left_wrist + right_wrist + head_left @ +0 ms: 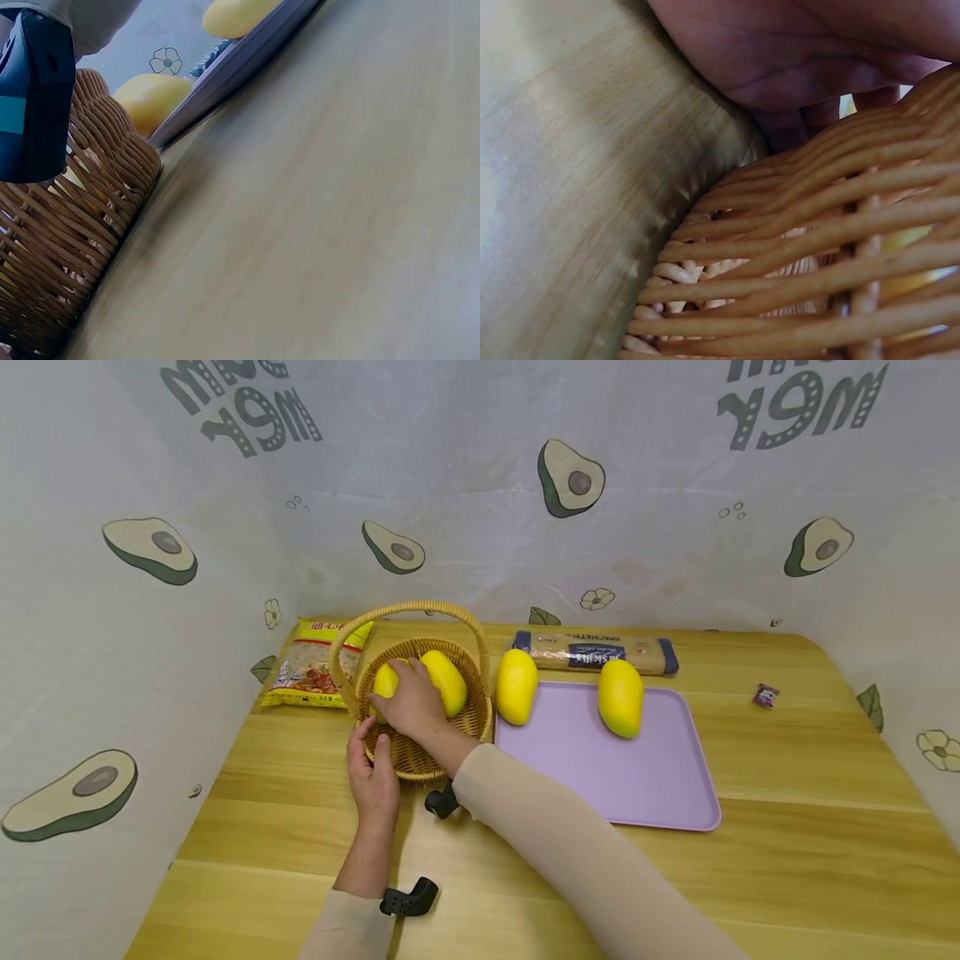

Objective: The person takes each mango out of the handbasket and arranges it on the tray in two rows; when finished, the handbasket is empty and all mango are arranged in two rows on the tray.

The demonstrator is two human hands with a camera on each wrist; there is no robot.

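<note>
A wicker basket (420, 775) with a tall arched handle stands on the table, two mangoes inside it. My right hand (416, 700) reaches over the front rim and grips the left mango (386, 680), mostly covered by the fingers. Beside it lies the other mango (446, 682). At the basket's left front, my left hand (375, 785) holds its side, the thumb at the rim and the fingers along the outside. The right wrist view shows this hand's palm (780, 60) against the wicker wall (780, 247); its fingertips are hidden.
Right of the basket lies a lilac tray (600, 777), with a mango (517, 687) at its left edge and another mango (621, 698) on it. Behind is a spaghetti pack (592, 653). A yellow food bag (307, 668) lies left of the basket, a small wrapped sweet (766, 695) far right.
</note>
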